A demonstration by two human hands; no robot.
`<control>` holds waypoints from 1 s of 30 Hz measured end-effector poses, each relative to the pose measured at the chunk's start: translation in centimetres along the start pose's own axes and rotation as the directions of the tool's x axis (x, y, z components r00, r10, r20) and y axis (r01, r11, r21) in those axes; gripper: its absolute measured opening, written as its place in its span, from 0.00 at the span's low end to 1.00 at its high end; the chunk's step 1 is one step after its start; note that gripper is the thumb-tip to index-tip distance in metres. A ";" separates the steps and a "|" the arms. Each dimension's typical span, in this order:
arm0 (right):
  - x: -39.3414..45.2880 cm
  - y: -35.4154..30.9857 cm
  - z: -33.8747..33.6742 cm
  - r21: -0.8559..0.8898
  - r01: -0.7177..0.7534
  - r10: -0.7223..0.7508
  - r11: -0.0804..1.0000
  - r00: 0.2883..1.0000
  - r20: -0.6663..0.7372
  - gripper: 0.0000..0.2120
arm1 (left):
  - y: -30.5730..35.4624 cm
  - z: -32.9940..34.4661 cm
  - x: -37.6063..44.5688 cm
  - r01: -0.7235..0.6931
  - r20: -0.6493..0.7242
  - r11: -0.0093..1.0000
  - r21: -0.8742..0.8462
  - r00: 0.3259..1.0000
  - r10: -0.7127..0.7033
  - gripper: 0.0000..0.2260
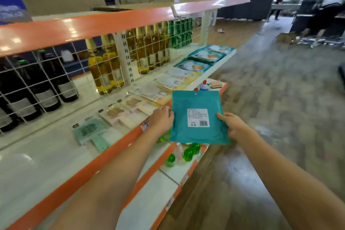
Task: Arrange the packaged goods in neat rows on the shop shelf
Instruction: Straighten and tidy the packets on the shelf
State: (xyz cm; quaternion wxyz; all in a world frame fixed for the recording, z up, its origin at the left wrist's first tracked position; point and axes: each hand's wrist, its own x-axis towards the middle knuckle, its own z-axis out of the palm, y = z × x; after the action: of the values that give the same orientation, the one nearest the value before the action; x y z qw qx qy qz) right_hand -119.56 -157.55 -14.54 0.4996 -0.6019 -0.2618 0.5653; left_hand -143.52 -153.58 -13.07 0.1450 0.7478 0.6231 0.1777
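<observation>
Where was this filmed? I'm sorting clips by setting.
Most likely a shop aisle: orange-edged shelves with price tags, rows of bottles behind wire mesh, and a barcoded teal packet held in both hands.

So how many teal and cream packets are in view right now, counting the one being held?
held teal packet: 1
teal packets on the shelf: 3
cream packets on the shelf: 3
Total: 7
</observation>
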 end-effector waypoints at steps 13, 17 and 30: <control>1.0 0.9 -15.3 0.116 -0.010 0.040 0.993 0.967 -0.251 0.12 | 12.7 10.4 4.3 -0.032 0.262 0.989 -0.144 0.963 0.070 0.16; 0.8 1.5 -18.0 0.132 -0.032 0.074 0.991 0.941 -0.330 0.16 | 14.7 13.7 6.3 0.018 0.380 0.977 -0.213 0.923 0.066 0.18; 3.1 1.0 -22.4 0.222 0.027 0.093 0.975 0.854 -0.512 0.05 | 22.1 17.5 12.2 0.127 0.663 0.906 -0.404 0.723 0.194 0.23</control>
State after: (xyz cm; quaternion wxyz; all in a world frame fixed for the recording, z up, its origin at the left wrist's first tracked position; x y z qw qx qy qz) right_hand -98.02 -162.04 -19.78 0.6057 -0.6771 -0.0424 0.4157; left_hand -114.35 -145.53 -18.01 0.5207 0.7212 0.4565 0.0196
